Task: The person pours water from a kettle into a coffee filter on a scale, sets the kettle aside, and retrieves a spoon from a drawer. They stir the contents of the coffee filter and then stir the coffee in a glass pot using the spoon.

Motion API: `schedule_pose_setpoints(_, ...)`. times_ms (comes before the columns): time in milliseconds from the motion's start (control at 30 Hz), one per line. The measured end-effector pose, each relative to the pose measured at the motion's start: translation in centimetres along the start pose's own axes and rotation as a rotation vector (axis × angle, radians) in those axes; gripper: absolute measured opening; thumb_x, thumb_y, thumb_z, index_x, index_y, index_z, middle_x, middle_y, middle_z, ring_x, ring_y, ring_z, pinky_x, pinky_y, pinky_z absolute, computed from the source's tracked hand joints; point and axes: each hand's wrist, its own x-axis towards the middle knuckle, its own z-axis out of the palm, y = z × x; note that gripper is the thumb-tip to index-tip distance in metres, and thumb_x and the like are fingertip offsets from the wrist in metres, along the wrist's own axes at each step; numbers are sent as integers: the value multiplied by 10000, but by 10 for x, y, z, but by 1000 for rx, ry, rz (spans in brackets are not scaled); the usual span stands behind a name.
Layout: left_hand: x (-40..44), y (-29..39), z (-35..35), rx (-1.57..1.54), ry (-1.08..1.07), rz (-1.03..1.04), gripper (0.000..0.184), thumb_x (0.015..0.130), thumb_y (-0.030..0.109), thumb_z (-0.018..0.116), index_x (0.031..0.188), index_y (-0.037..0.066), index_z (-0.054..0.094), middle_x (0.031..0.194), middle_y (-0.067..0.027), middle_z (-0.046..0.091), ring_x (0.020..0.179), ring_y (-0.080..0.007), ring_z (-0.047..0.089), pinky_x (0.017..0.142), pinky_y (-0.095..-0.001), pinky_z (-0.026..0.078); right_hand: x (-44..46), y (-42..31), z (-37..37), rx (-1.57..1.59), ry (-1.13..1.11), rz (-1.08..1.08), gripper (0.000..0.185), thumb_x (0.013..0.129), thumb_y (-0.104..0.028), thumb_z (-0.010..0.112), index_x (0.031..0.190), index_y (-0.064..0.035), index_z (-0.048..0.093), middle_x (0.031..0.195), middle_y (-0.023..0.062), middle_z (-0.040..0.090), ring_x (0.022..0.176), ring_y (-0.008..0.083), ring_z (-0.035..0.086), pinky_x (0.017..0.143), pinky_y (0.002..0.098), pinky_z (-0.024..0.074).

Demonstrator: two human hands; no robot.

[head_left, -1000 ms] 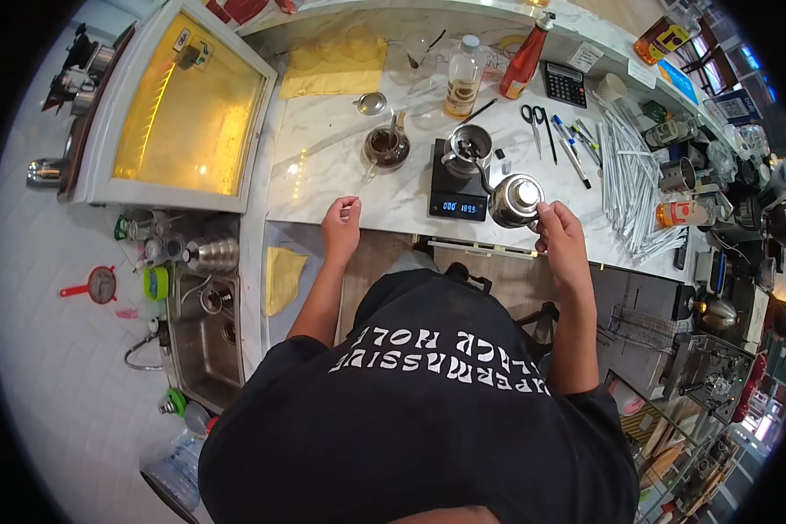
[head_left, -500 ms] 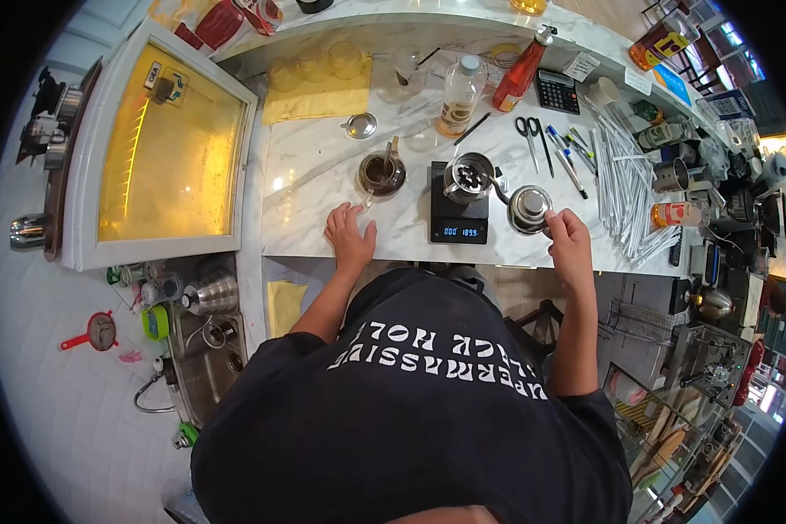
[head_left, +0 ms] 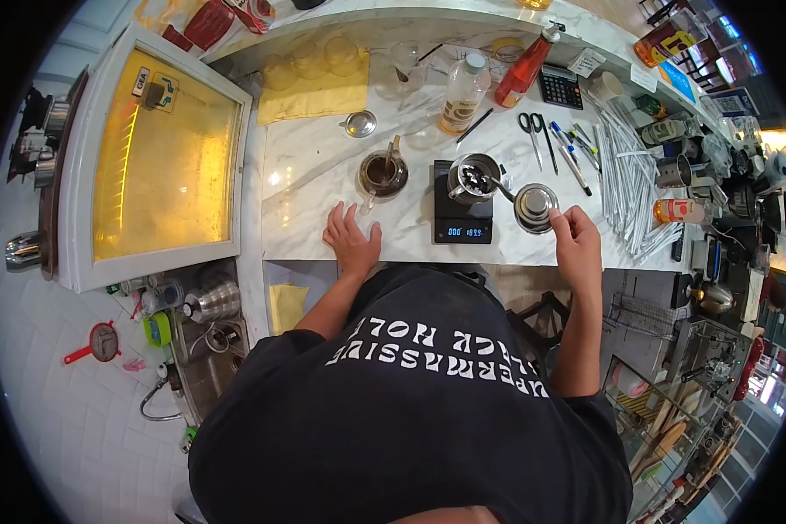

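Observation:
My right hand point(head_left: 577, 244) is closed around the handle of a small steel gooseneck kettle point(head_left: 536, 208). The kettle's thin spout reaches left to the rim of a metal cup point(head_left: 476, 179) with dark contents and pale glints. That cup stands on a black digital scale point(head_left: 463, 231) with lit blue digits. My left hand point(head_left: 353, 243) lies on the marble counter, fingers spread, holding nothing. Just beyond it stands a glass pot point(head_left: 382, 175) of dark brown liquid, a stick-like stirrer leaning inside. Farther back lies a round metal lid point(head_left: 360, 123).
Behind the scale are a clear bottle point(head_left: 461, 96), a red bottle point(head_left: 527, 65) and a calculator point(head_left: 561, 87). Scissors point(head_left: 533, 135), pens and many wrapped straws point(head_left: 624, 192) lie to the right. Glasses sit on a yellow cloth point(head_left: 314, 100); a glass-fronted cabinet point(head_left: 166, 157) borders the left.
The camera view has shifted slightly. My right hand and the kettle have moved a little to the right, with the spout still at the cup. My left hand stays on the counter.

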Motion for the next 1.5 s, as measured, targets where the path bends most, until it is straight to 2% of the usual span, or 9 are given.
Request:
schedule_pose_setpoints(900,4,1,-4,2,-45,-1,725,839,329,764,1446,46,487,1499,-181,465,1433,-357,381,1123,-541,262,-6,-17,-9,-150,124,-22,372,1002,-265,698,798,1,535,642,-7,445,625,77,376,552,302,318)
schedule_pose_setpoints(1500,4,0,-5,15,-34,19,665,841,337,762,1411,74,543,1474,-177,484,1418,-361,402,1128,-538,264,-4,-29,4,-197,133,-88,383,980,-279,727,802,4,541,608,30,465,594,113,390,550,333,352)
